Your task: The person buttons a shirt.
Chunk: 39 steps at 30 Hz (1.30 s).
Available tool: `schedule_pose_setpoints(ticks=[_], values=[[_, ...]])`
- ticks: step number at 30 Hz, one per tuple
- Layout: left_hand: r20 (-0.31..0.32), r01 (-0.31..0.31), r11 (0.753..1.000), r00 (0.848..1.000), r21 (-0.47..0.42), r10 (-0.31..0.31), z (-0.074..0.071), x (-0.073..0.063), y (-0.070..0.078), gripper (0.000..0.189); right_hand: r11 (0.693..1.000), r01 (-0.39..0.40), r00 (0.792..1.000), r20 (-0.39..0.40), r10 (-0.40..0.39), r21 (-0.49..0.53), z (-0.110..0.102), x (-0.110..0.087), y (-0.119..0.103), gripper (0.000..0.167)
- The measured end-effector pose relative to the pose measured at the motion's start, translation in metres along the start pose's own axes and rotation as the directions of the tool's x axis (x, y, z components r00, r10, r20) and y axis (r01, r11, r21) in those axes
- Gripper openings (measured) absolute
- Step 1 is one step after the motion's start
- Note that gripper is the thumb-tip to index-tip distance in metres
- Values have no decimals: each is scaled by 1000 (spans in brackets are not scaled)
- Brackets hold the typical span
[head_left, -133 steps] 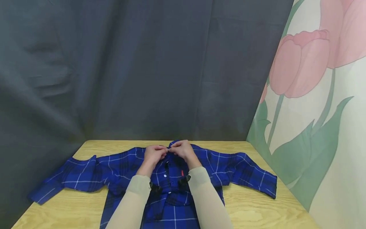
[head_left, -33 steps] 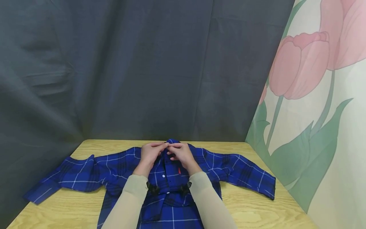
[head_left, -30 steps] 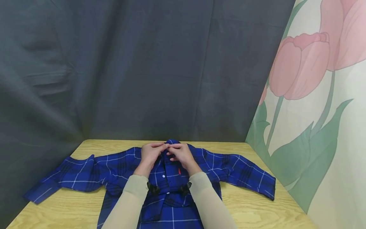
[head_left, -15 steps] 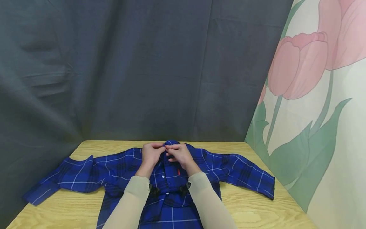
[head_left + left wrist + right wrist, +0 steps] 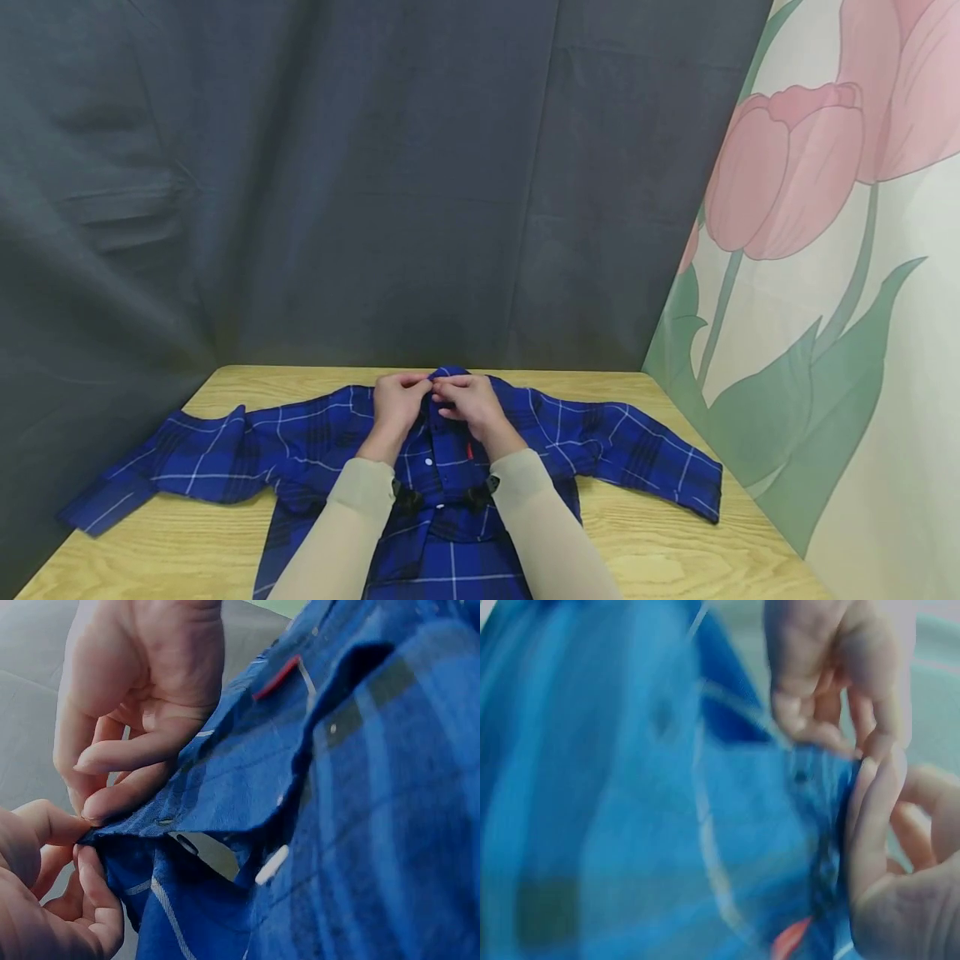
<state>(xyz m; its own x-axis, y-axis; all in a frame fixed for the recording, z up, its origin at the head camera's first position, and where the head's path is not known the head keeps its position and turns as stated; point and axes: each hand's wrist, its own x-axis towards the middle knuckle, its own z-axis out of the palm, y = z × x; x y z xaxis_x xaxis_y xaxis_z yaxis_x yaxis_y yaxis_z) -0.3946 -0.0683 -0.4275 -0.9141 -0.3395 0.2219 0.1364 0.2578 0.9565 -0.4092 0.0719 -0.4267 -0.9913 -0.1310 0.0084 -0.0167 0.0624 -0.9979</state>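
Note:
A blue plaid long-sleeved shirt lies front up, collar at the far side. My left hand pinches the edge of the front just below the collar. Close against it, my right hand pinches the same edge between thumb and fingers. In the left wrist view, the left hand and the right hand meet at a corner of the cloth. An empty buttonhole shows beside them, and a white button lower down. In the right wrist view the cloth is blurred; whatever sits between the fingertips is hidden.
The shirt rests on a light wooden table, sleeves spread to both sides. A dark curtain hangs behind and to the left. At the right stands a wall painted with tulips. A red tag marks the shirt's chest.
Both hands have shifted slightly left along with the front edge of the shirt. Fingertips keep working at the collar, making small movements. The sleeves lie almost as before.

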Motion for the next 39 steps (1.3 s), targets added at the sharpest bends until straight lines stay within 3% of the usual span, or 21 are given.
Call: schedule_pose_setpoints(ticks=[5,8,12,14,17,19,23,27,29,35,39], values=[[-13,-19,1000,1000,-23,19,4,-1,1,12,991,-90,994,-51,95,96,1,-3,-7,25],[11,-21,999,1000,-47,21,6,0,1,12,968,-151,985,-49,163,199,0,-4,-9,24],[80,1,997,997,-78,5,3,0,2,15,915,-229,972,21,235,333,-5,-3,-10,11],[116,29,996,993,-89,-19,0,0,3,17,887,-272,962,71,265,373,-7,-2,-10,17],[157,53,995,987,-82,-40,-3,-1,4,19,869,-311,950,124,285,384,-9,-1,-9,28],[173,51,997,984,-56,-40,-5,-2,5,18,871,-316,949,141,284,377,-10,0,-8,31],[192,-44,998,981,46,35,-6,-5,9,19,878,-310,951,140,277,366,-10,0,-8,31],[196,-166,969,972,181,130,-7,-9,16,20,891,-292,956,127,263,348,-10,-1,-8,29],[184,-199,954,970,226,159,-6,-11,19,20,898,-279,960,116,254,342,-10,-1,-8,29],[115,-231,915,972,332,204,-1,-14,24,15,916,-233,972,87,217,327,-8,-2,-7,31],[109,-229,894,973,385,202,1,-15,24,12,926,-212,977,67,202,313,-6,-2,-7,30]])
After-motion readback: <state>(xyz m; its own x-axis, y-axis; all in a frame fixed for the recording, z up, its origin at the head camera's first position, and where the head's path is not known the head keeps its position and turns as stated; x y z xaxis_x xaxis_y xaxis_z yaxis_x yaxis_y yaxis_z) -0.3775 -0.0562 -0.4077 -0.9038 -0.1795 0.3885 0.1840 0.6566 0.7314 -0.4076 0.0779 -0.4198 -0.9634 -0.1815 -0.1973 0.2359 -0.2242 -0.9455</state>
